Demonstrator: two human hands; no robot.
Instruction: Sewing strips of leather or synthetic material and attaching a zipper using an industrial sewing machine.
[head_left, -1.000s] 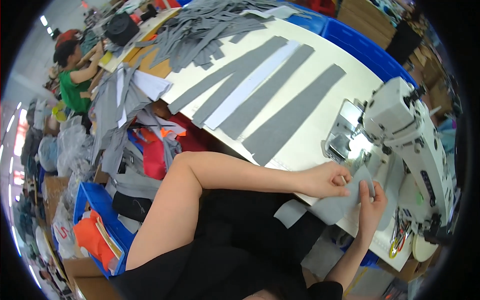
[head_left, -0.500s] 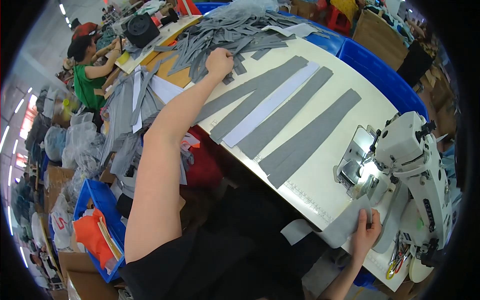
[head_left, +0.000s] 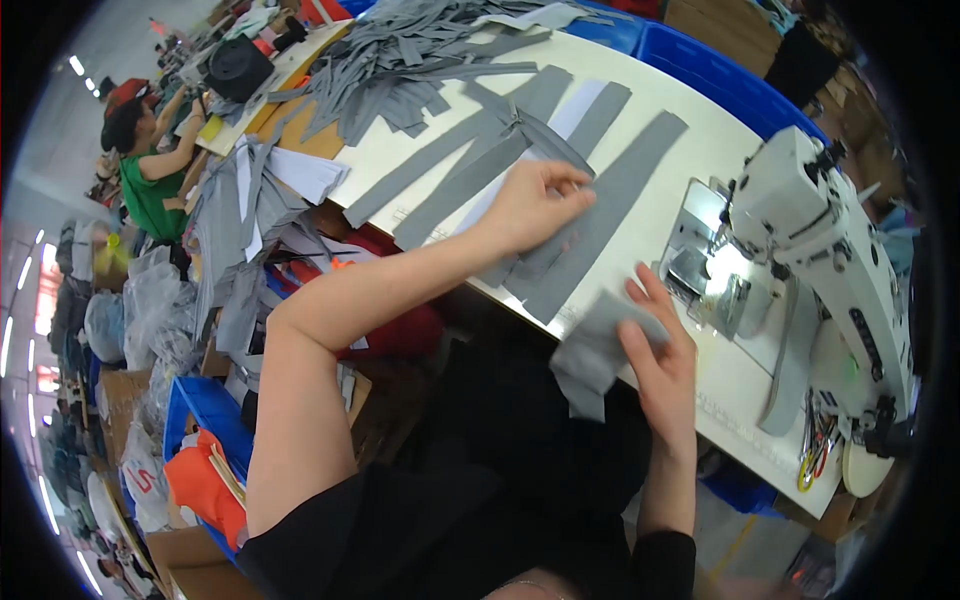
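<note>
My left hand is closed in a pinch over the middle of the table, on the near end of a narrow grey zipper. A small dark slider shows along the zipper, which trails back over the laid-out strips. Beneath it lie wide grey fabric strips and a pale lilac strip, side by side. At the table's front edge my right hand grips a folded grey fabric piece between thumb and fingers, its lower end hanging over the edge.
A white sewing machine, its lamp lit, stands at the right. Scissors lie near it. A heap of grey strips covers the table's far left. Blue bins line the back edge. Another person in green works at the far left.
My left hand has come back from the heap toward me and right, bringing the zipper. My right hand has lifted the grey fabric piece away from the machine, to the left.
</note>
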